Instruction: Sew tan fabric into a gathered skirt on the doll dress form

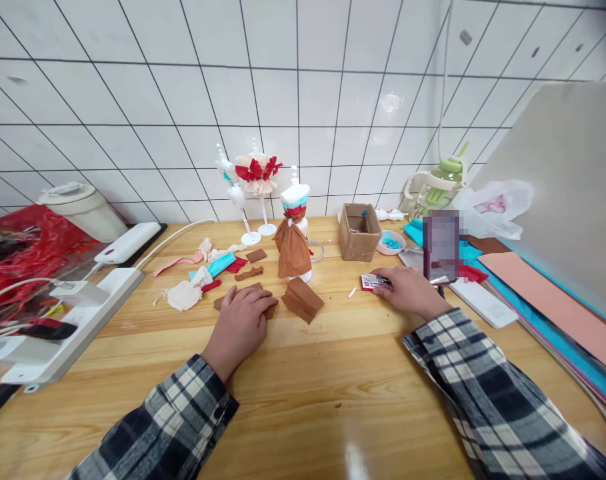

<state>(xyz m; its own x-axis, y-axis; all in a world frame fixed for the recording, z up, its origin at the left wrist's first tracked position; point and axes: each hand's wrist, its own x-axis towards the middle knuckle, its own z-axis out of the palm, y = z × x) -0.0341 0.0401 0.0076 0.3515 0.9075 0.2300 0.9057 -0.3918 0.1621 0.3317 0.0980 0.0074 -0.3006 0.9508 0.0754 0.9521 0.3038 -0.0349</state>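
My left hand [241,328] lies flat, fingers stretched, on a folded piece of brown crepe paper [217,304]. A second brown paper piece [303,300] rests just right of it. My right hand [407,291] is closed at the fingertips around a small dark-and-silver tool [381,281], its kind unclear, on top of a small red-and-white box [369,281]. Between the hands and farther back stands a small white dress form [295,193], wearing a brown paper skirt [290,250] with a blue and red band above it.
Two white stands [265,227] with paper decorations are by the tiled wall. Coloured paper scraps [185,295] are scattered at left. A cardboard box [359,233], pink bowl [391,243] and phone [441,247] stand at right, near coloured sheets [557,307]. A power strip [83,327] lines the left.
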